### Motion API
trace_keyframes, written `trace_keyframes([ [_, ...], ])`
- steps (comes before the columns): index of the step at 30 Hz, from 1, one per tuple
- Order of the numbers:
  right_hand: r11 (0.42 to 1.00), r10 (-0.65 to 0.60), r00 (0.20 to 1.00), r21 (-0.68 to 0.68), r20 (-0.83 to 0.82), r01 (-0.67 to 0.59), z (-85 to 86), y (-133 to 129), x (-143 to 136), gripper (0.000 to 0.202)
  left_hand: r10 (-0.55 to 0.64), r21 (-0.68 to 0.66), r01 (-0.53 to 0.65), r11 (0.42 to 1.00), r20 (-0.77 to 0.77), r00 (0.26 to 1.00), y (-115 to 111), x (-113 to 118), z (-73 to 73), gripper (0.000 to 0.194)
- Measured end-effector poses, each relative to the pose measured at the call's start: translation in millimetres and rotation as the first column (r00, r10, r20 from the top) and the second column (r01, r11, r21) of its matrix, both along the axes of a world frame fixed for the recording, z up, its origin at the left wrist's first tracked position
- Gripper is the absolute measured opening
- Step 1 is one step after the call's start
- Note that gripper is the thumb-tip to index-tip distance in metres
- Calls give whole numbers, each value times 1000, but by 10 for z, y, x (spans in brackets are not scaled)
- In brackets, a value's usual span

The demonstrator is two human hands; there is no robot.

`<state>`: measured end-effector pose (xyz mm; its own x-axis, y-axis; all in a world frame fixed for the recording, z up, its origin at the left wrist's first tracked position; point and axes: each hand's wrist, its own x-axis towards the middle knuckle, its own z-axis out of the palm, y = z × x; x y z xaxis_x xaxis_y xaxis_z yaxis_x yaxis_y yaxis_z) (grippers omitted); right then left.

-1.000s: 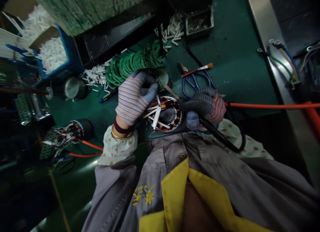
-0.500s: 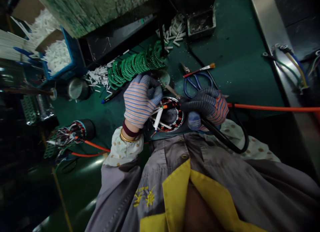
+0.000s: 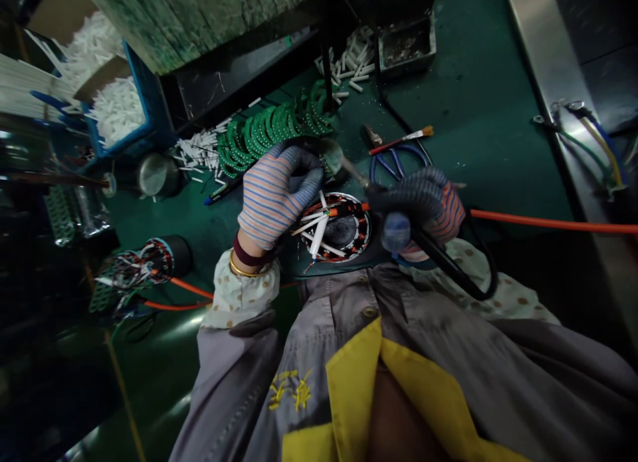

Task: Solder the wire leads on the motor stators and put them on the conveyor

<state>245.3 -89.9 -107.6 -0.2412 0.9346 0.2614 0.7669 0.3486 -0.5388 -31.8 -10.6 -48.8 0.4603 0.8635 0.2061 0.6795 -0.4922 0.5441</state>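
A round motor stator (image 3: pixel 367 239) with copper windings sits at the bench's front edge, close to my body. White sleeves (image 3: pixel 319 238) on wire ends lie across its opening, beside an orange-covered lead. My left hand (image 3: pixel 276 199), in a striped glove, is at the stator's upper left, thumb and fingers pinched together; what they hold is hidden. My right hand (image 3: pixel 423 206), gloved too, is closed around the dark handle of a soldering iron (image 3: pixel 357 175). The iron's metal shaft points up and left, above the stator, towards a small roundish dish (image 3: pixel 331 157).
Green slotted rings (image 3: pixel 269 133) stand in a row behind my left hand, near scattered white tubes. Blue-handled scissors (image 3: pixel 393 163) and a brush (image 3: pixel 399 141) lie behind my right hand. Another wired stator (image 3: pixel 174 256) stands left; an orange cable (image 3: pixel 548 221) runs right.
My left hand has drawn slightly left and down, uncovering more white sleeves. The soldering iron has shifted up and right, away from the stator, with my right hand.
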Motion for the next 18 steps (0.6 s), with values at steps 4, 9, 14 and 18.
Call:
trace_keyframes([
  [4, 975, -221, 974, -16, 57, 222, 302, 288, 69, 48, 29, 99, -32, 995, 23, 999, -32, 91, -28, 15],
  [9, 961, -103, 925, -202, 366, 187, 537, 377, 319, 38, 81, 170, -92, 981, 71, 994, -83, 202, -82, 10],
  [14, 949, -37, 867, -255, 498, 187, 379, 443, 294, 34, 55, 170, -74, 983, 112, 992, -56, 202, -156, 7],
  [18, 961, 89, 847, -268, 524, 65, 412, 645, 255, 39, 98, 65, -105, 992, 98, 990, -30, 191, -193, 11],
])
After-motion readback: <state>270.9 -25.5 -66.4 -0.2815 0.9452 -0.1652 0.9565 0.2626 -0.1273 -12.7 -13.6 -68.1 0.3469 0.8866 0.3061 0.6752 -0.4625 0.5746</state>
